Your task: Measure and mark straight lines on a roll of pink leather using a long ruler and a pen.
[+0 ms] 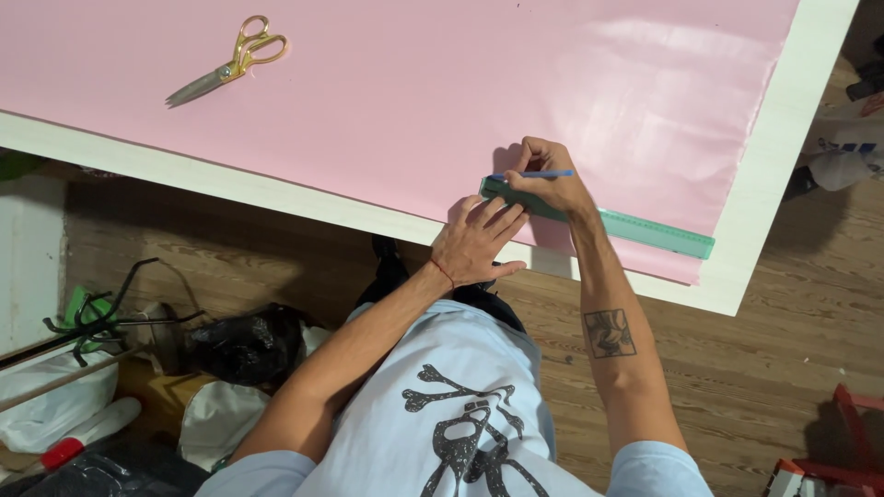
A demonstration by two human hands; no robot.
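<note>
A large pink sheet (pixel 414 83) covers a white table (pixel 783 156). Along its near edge lies a translucent green ruler (pixel 645 230). My left hand (pixel 474 244) rests flat, fingers spread, on the ruler's left end and the sheet's edge. My right hand (pixel 543 179) grips a thin blue pen (pixel 543 173), held level just above the ruler's left end, with the tip against the pink sheet.
Gold-handled scissors (pixel 235 57) lie on the sheet at the far left. Under the table to the left are black bags (pixel 244 345), white bags and a white bottle with a red cap (pixel 78 437). A red frame (pixel 847 451) stands on the wooden floor at bottom right.
</note>
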